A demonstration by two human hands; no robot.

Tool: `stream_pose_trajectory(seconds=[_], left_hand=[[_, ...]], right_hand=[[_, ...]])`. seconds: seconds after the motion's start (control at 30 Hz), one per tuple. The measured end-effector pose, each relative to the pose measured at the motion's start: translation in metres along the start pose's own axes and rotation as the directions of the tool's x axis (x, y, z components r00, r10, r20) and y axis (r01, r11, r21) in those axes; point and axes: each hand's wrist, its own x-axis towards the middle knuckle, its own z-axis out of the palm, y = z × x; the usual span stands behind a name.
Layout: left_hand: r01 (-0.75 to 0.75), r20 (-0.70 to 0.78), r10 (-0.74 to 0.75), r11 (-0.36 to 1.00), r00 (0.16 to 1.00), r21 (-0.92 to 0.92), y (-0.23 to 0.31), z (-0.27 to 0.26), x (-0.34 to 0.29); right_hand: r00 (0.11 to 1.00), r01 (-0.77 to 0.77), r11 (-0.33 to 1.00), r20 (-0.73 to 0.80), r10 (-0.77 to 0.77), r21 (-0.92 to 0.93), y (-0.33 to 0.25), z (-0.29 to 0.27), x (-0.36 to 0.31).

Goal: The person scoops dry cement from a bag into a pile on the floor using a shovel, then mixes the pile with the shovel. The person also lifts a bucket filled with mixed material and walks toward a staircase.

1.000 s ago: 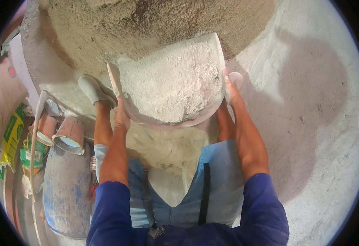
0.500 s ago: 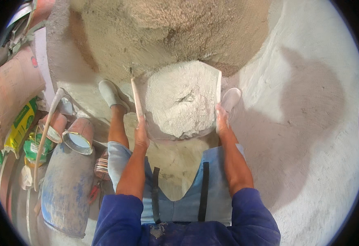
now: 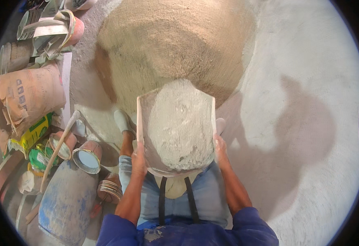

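Between my hands is a wide scoop-like tray [image 3: 141, 123] with raised side walls and an open far end, loaded with a heap of pale, powdery material [image 3: 181, 127]. My left hand [image 3: 139, 160] is closed on the tray's left wall. On the opposite wall my right hand [image 3: 220, 149] grips the rim, with the fingers partly hidden underneath. The tray is in front of my thighs, covering part of my legs. Just beyond its open end rises a large pile of brown sand [image 3: 175, 41].
Along the left lie a blue-stained plastic drum [image 3: 66, 203], small buckets [image 3: 87, 157], a long curved handle [image 3: 58, 149], a green-yellow bag [image 3: 34, 133] and a large paper sack [image 3: 32, 92]. More buckets [image 3: 75, 30] stand at the far left. Dusty grey floor [image 3: 310, 184] stretches to the right.
Both hands have brought the loaded tray back toward my body, away from the sand pile. It now looks higher and covers more of my legs.
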Motion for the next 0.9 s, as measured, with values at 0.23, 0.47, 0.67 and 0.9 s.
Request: stream_pose_trajectory(seconds=[0.23,0.47,0.67,0.9], left_hand=[[-0.224,0.28,0.17,0.959,0.945,0.175,0.12,0.066,0.054],[-0.28,0.221,0.225,0.923,0.949,0.264,0.164,0.136,0.128],[-0.427,0.16,0.399,0.879,0.903,0.215,0.153,0.127,0.136],[-0.353,0.001,0.426,0.748,0.905,0.561,0.101,0.093,0.132]], right_hand=[[0.971,0.223,0.964,-0.06,-0.233,-0.145,-0.091,0.01,0.113],[0.975,0.061,0.977,-0.198,-0.102,-0.204,-0.148,0.027,0.198],[0.992,0.055,0.992,-0.116,-0.042,0.115,-0.095,0.009,0.237],[1.0,-0.001,0.922,-0.018,0.008,0.387,-0.052,0.01,0.201]])
